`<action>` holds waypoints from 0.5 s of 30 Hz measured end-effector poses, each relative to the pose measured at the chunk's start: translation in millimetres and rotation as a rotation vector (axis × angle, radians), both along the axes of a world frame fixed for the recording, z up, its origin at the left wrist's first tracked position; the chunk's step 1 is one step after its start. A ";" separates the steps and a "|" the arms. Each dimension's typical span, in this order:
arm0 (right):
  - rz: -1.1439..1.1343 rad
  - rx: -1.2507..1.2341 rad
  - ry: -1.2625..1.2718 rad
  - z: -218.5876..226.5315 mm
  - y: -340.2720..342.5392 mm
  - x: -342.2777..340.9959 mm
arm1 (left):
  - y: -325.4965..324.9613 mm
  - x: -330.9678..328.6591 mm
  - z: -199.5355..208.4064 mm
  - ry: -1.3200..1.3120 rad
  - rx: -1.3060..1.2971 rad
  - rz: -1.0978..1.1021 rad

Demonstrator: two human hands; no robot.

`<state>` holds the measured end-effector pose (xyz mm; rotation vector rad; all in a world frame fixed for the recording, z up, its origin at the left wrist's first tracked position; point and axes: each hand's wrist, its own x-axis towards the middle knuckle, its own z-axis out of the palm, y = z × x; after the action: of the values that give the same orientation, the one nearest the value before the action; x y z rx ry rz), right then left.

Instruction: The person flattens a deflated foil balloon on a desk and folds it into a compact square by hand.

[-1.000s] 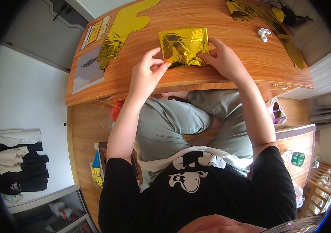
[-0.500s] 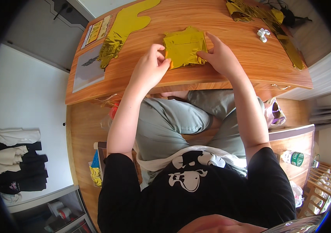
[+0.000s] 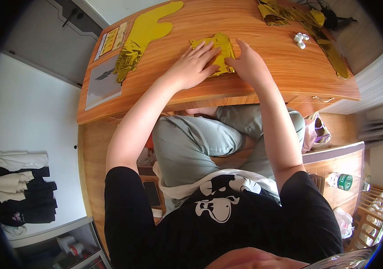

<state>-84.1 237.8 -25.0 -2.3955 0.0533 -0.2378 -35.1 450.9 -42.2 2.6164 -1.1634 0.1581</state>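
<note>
A folded piece of shiny gold foil (image 3: 226,48), which looks like an uninflated foil balloon, lies on the wooden desk (image 3: 164,83) in front of me. My left hand (image 3: 192,68) is laid flat across its left part with the fingers spread, hiding much of it. At the right edge, the thumb of my right hand (image 3: 250,66) touches the foil, while the index finger points away from me, apart from the thumb. The other right fingers are mostly out of sight. Both hands are open.
Another flat gold foil balloon (image 3: 148,33) lies at the desk's left, near a printed card (image 3: 110,40) and a clear plastic sleeve (image 3: 106,83). Gold foil strips (image 3: 328,51) and small white pieces (image 3: 301,40) are on the right. A bottle (image 3: 340,181) stands lower right.
My left hand has gone from pinching the foil's left edge to lying spread on top of it. The foil's visible area is smaller. My right hand has shifted slightly left.
</note>
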 end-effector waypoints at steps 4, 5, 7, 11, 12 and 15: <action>0.003 -0.001 -0.006 0.3 -4.2 -4.9 | -3.2 1.5 0.1 0.021 0.061 0.006; 0.022 0.094 0.017 3.3 -5.7 -9.1 | -2.0 2.2 -0.7 0.022 0.083 0.013; 0.046 0.189 0.040 2.7 -8.3 -19.3 | 1.2 2.2 -3.4 0.008 0.091 0.014; 0.098 0.237 -0.052 -7.3 -15.9 -30.3 | 1.1 2.8 -4.6 -0.019 0.114 0.015; 0.114 0.255 -0.080 -9.7 -17.4 -30.8 | 0.3 3.2 -4.8 -0.018 0.114 0.011; 0.110 0.272 -0.048 -8.5 -19.8 -28.8 | -1.0 3.3 -3.4 -0.020 0.132 0.013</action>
<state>-112.9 218.0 -33.5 -2.1134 -0.0650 -0.2209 -31.8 449.9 -45.6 2.7426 -1.2028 0.1145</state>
